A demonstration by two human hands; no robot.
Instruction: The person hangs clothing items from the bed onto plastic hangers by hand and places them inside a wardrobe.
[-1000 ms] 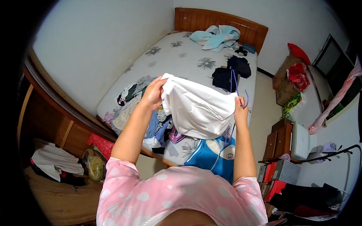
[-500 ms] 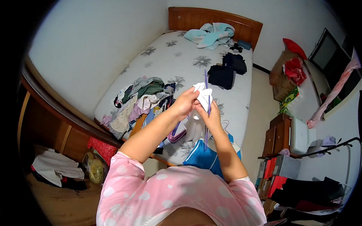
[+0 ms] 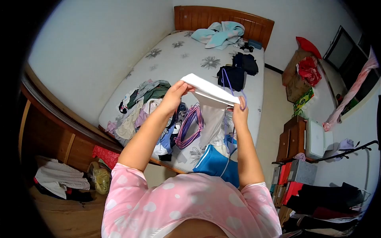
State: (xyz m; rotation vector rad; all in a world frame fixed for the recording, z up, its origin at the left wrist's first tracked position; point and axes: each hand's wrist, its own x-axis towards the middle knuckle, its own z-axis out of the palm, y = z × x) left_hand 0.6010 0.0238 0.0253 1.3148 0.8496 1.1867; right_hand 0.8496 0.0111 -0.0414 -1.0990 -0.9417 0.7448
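In the head view, holding white cloth [image 3: 212,89] stretched between left hand [image 3: 175,95] and right hand [image 3: 239,113], well above the bed [image 3: 178,69]. Pinching one upper corner with the left grip, thumb against fingers. Gripping the opposite end with the right grip, and holding a purple hanger [image 3: 245,101] in it too, with the hook just beside the fingers. Holding the upper edge as a taut band, slanting down toward the right hand, and letting the looser, greyer part hang below. Wearing pink sleeves [image 3: 131,180] with pale spots. Standing at the foot of the bed, just behind a blue garment [image 3: 212,162] at the near edge. Looking down, left of the hanging part, on a bundle of pink and purple hangers [image 3: 186,121], and past that on a tangled clothes pile [image 3: 156,93]. Facing, farther up the mattress, folded dark clothes [image 3: 234,77], then a crumpled pale blue blanket [image 3: 218,39] near the wooden headboard [image 3: 222,16].
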